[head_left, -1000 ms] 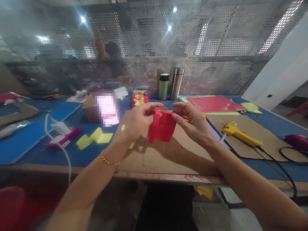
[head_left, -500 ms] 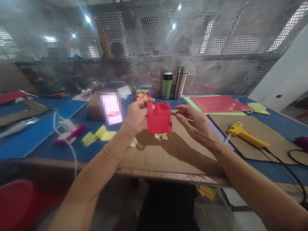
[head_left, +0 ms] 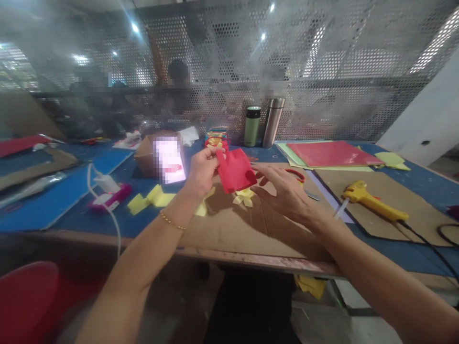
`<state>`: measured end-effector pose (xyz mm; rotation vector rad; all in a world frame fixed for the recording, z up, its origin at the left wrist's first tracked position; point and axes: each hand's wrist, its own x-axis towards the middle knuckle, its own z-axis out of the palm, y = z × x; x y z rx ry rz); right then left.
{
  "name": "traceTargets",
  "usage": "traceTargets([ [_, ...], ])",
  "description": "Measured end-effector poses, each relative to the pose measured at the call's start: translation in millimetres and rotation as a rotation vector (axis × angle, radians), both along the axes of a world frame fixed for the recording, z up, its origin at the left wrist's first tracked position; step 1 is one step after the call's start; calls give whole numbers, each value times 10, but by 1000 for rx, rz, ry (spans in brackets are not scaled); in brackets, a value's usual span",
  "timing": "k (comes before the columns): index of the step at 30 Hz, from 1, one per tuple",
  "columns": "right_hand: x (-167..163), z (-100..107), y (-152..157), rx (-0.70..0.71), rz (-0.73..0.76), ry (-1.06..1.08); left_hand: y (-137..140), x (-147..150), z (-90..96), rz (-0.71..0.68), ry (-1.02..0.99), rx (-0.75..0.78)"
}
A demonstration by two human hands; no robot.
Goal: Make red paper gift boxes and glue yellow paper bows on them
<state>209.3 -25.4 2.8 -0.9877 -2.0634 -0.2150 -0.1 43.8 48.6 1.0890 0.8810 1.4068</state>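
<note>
Red piece (head_left: 234, 171) has tilted above brown cardboard (head_left: 222, 234) (perforated screen (head_left: 229, 48) behind).

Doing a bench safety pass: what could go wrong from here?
The square red piece in the left hand could crease the yellow flower-shaped piece showing at its lower edge.
The red-handled scissors beside the right hand might nick it if brushed.
The white cable hanging over the table edge could get snagged.
</note>
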Motion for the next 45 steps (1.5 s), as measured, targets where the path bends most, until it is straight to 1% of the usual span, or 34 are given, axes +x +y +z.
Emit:
traceTargets([
  [3, -2, -5, 5, 96, -13, -61, 11, 6, 1, 6, -5, -28],
  [8, 14, -16, 15, 260, -83, -150, 13, 9, -14, -16, -7, -58],
  [10, 22, -23, 17, 293, -108, -192, 10, 15, -17, -26, -14, -74],
  [18, -32, 50, -87, 369, -225, -299, 66, 19, -48, -30, -9, -83],
  [23, -164, 64, -136, 410, -226, -338, 114, 15, -143, -111, -33, -57],
  [28, -234, 8, -74, 365, -223, -241, 150, 11, -251, -180, -52, -33],
  [31, -228, -23, -40, 358, -240, -142, 126, 16, -259, -227, -74, -21],
  [33, -206, -35, -24, 331, -251, -62, 93, 24, -238, -277, -89, -16],
  [35, -170, -43, 5, 269, -260, 47, 60, 30, -208, -333, -95, -10],
  [37, -117, -53, 62, 185, -255, 201, 35, 28, -174, -366, -86, -10],
  [39, -54, -68, 145, 56, -237, 413, 21, 16, -142, -373, -43, -15],
  [41, 8, -84, 232, -127, -192, 661, 17, -2, -116, -335, 53, 1],
  [43, 54, -90, 293, -288, -140, 874, 17, -21, -99, -259, 176, 55],
  [45, 74, -79, 309, -367, -96, 991, 18, -32, -94, -181, 277, 132],
])
